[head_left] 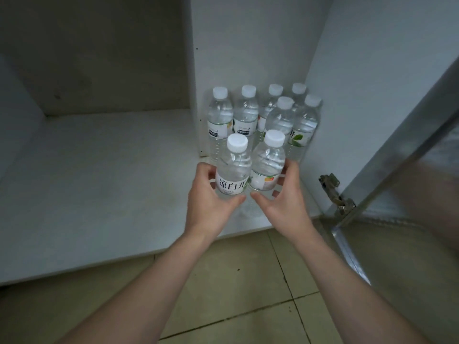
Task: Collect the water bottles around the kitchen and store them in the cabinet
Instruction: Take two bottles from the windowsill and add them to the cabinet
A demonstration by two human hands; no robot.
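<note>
Two clear water bottles with white caps stand side by side at the front of the cabinet floor (pixel 111 194). My left hand (pixel 211 204) grips the left bottle (pixel 233 170), which has a white label with large dark characters. My right hand (pixel 285 202) grips the right bottle (pixel 268 165), whose label shows green and orange marks. Behind them several more capped bottles (pixel 248 112) stand upright in rows against the cabinet's back right corner.
The white cabinet interior reaches far to the left of the bottles, with a vertical divider panel (pixel 196 95) behind them. The open cabinet door (pixel 409 150) with its metal hinge (pixel 335 192) hangs at the right. Beige floor tiles (pixel 236 294) lie below.
</note>
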